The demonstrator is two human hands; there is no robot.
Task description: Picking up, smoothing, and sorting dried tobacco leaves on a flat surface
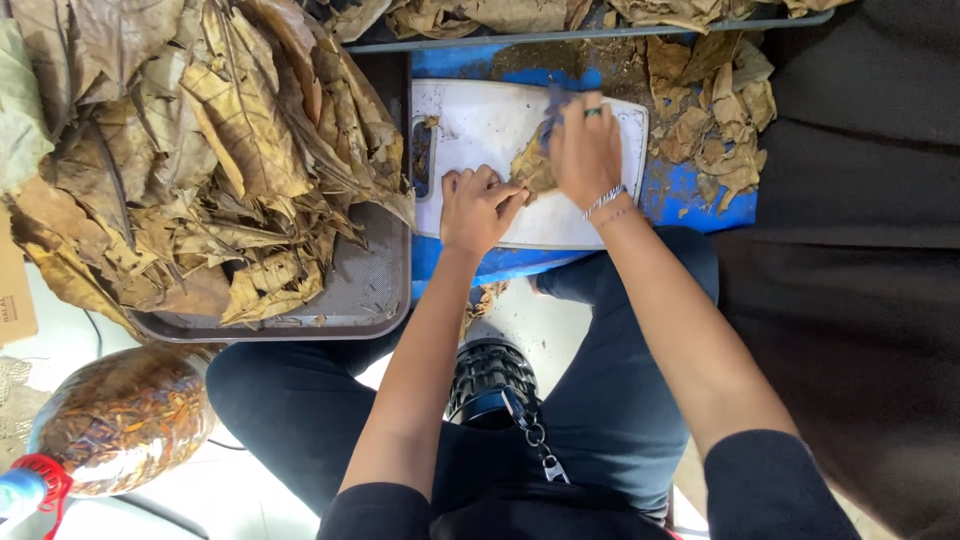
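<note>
Left hand curled, pressing a dry leaf flat on the white board. Right hand covers the leaf's far edge, apparently gripping a blurred blue tool. Board's left half bare; leaf tray abuts its left edge.

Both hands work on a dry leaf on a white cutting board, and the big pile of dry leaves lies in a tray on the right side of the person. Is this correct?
Not quite. In the head view, the left hand and right hand do work a dry leaf on the white cutting board, but the tray with the leaf pile lies on the person's left side.
</note>
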